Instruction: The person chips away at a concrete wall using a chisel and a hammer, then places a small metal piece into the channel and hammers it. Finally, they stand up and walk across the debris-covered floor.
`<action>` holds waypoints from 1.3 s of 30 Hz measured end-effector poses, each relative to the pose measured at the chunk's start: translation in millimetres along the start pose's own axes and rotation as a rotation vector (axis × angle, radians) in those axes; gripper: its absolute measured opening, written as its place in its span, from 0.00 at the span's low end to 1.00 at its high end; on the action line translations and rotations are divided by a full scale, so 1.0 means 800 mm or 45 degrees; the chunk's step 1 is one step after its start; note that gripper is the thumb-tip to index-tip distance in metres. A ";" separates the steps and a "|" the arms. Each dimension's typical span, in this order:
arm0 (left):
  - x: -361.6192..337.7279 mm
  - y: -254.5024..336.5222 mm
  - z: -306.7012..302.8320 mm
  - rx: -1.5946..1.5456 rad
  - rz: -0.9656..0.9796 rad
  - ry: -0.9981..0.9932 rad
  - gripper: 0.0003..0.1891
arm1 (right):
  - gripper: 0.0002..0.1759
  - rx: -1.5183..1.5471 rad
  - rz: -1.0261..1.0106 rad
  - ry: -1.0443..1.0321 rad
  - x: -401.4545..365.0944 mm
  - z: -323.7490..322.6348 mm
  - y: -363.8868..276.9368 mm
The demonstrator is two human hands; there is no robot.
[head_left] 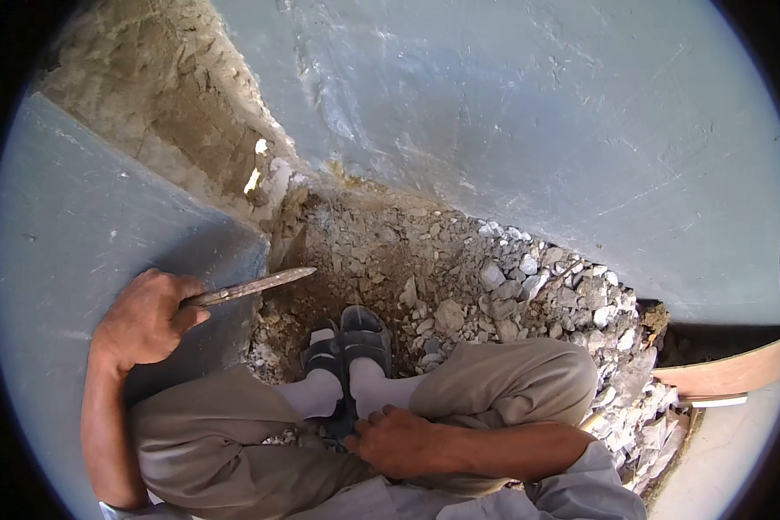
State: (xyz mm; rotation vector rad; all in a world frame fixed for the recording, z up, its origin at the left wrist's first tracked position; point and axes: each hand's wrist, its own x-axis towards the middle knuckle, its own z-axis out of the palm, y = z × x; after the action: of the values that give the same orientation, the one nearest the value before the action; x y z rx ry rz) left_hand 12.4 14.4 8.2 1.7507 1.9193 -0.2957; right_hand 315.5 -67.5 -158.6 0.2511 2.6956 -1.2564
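Note:
My left hand (152, 316) is closed around a pointed metal chisel (256, 286), its worn tip directed right over the broken ground. The fist is close to the grey-blue wall panel (78, 225) on the left. Between my knees, my right hand (388, 442) is curled with its fingers bent downward. A dark shape (338, 426) shows at its fingertips, just behind my sandals (364, 334); whether the hand grips it I cannot make out. Loose rubble (485, 295) covers the ground around my feet.
A large grey-blue wall (511, 113) rises ahead. At the upper left, a rough broken channel (173, 113) exposes earthy material between the painted surfaces. On the right, a curved orange-brown strip (728, 371) borders a dark hollow, with more stone chunks piled beside it.

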 end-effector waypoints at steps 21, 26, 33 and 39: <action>0.002 -0.007 0.003 0.076 0.041 -0.048 0.09 | 0.26 -0.195 0.211 -0.056 0.009 -0.005 0.020; -0.001 -0.006 0.004 0.072 0.045 -0.053 0.09 | 0.26 -0.192 0.224 -0.019 0.010 -0.002 0.029; -0.005 -0.009 0.006 0.049 0.047 -0.037 0.09 | 0.27 -0.192 0.237 -0.029 0.013 0.004 0.031; -0.002 -0.021 0.013 0.080 0.104 0.011 0.10 | 0.28 -0.210 0.241 -0.044 0.013 0.000 0.030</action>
State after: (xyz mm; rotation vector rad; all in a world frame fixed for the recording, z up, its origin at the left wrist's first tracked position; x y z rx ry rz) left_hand -1.1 5.5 -2.7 1.8686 1.8573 -0.3222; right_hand 310.8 -51.4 -178.9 0.4463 2.6538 -0.9714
